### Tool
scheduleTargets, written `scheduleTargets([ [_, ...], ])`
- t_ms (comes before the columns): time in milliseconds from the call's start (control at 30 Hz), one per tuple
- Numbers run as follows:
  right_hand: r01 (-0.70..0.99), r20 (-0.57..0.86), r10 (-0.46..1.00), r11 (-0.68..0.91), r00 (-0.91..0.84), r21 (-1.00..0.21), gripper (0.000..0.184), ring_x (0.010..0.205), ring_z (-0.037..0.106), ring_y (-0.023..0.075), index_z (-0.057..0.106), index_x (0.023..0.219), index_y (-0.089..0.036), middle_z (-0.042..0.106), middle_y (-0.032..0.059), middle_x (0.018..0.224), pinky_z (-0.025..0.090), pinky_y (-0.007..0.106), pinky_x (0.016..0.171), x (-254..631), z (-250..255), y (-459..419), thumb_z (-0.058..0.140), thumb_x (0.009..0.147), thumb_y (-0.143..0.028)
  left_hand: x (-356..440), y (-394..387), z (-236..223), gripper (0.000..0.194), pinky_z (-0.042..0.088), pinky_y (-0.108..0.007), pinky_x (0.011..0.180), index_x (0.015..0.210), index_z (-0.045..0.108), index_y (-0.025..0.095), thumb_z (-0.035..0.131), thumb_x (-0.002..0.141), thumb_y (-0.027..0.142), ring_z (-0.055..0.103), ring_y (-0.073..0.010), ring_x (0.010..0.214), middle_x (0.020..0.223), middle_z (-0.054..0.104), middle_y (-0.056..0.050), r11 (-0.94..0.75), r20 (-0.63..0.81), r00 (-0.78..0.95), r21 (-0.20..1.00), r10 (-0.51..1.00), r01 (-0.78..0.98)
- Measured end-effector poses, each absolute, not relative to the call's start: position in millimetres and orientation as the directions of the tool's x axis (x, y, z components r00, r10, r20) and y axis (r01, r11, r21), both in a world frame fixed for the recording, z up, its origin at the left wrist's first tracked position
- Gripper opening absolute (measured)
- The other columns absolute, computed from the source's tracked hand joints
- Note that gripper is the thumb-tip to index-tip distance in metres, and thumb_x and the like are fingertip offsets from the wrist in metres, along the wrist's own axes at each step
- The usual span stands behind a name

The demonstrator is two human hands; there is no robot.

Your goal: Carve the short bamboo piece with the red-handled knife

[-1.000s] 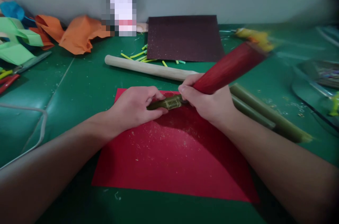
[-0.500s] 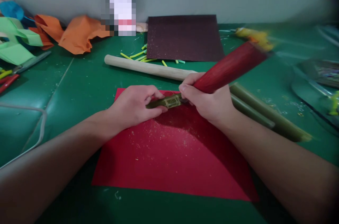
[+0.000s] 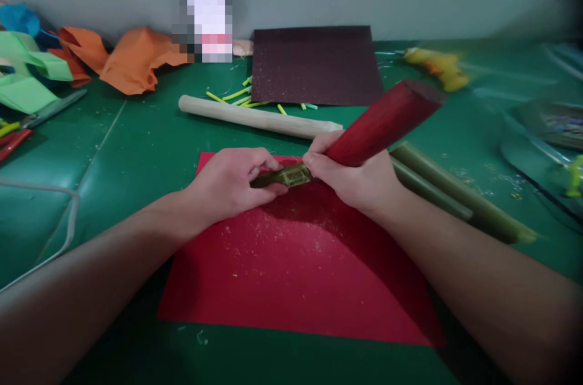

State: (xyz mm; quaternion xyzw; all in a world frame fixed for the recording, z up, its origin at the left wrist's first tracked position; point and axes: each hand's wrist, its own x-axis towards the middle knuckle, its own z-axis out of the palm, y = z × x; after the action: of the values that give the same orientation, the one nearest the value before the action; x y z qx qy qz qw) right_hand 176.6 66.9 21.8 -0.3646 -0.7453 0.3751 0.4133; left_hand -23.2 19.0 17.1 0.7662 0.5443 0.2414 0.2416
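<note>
My left hand (image 3: 232, 181) pinches a green bamboo piece (image 3: 294, 177) against the red sheet (image 3: 282, 275). Pale lines cut into the bamboo's skin form a small framed pattern. In my right hand (image 3: 359, 181) is a carving tool with a thick red wooden handle (image 3: 387, 124), tilted up to the right. Its working end is hidden behind my fingers, close to the right end of the bamboo. Fine pale shavings dot the red sheet below both hands.
A pale wooden rod (image 3: 255, 118) lies behind my hands. Two bamboo lengths (image 3: 464, 197) rest at right, partly behind my forearm. Beyond are a dark sheet (image 3: 316, 66), yellow-green sticks (image 3: 237, 93) and orange paper (image 3: 132, 63). Red-handled scissors (image 3: 16, 143) lie left.
The red handle's upper end has swung left and slightly down, with my right hand shifting a little left. My left hand and the bamboo have stayed nearly still.
</note>
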Motion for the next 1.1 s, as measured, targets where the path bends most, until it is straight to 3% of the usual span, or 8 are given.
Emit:
scheduleTargets([
  [300,0.185,0.340,0.903,0.393,-0.262,-0.901,0.021,0.049,0.045,0.0120,0.058,0.058,-0.024,0.051,-0.0023,0.053,0.036,0.031,0.047,177.0,16.0,68.2,0.063,0.076,-0.017,-22.5,18.1,19.6,0.023,0.029,-0.026,0.052,0.090,0.072,0.018,0.072,0.081,0.040,0.043,-0.0093,0.053,0.057,0.046,0.006,-0.296,0.112,0.289,0.605,0.951,0.739],
  [600,0.231,0.343,0.846,0.459,-0.409,-0.858,0.023,0.051,0.047,0.0118,0.052,0.054,-0.023,0.051,-0.0028,0.054,0.040,0.029,0.051,177.2,21.3,67.5,0.061,0.072,-0.010,-22.8,18.5,17.9,0.023,0.032,-0.024,0.054,0.091,0.071,0.017,0.074,0.079,0.037,0.044,-0.0097,0.055,0.055,0.041,0.007,-0.291,0.107,0.290,0.625,0.951,0.725],
  [900,0.215,0.316,0.902,0.384,-0.293,-0.898,0.025,0.051,0.047,0.0118,0.054,0.058,-0.024,0.052,-0.0016,0.057,0.041,0.031,0.052,177.1,19.7,66.7,0.061,0.080,-0.013,-22.4,19.3,17.7,0.022,0.028,-0.024,0.050,0.087,0.071,0.017,0.073,0.079,0.037,0.037,-0.0077,0.050,0.053,0.035,0.008,-0.315,0.148,0.284,0.591,0.947,0.742],
  [1100,0.209,0.323,0.867,0.421,-0.379,-0.883,0.025,0.051,0.046,0.0112,0.053,0.054,-0.023,0.052,-0.0021,0.055,0.040,0.031,0.053,178.4,20.6,68.5,0.060,0.075,-0.011,-22.6,19.7,18.3,0.020,0.028,-0.023,0.050,0.086,0.072,0.017,0.074,0.079,0.035,0.035,-0.0075,0.049,0.051,0.031,0.009,-0.322,0.150,0.293,0.600,0.944,0.732],
])
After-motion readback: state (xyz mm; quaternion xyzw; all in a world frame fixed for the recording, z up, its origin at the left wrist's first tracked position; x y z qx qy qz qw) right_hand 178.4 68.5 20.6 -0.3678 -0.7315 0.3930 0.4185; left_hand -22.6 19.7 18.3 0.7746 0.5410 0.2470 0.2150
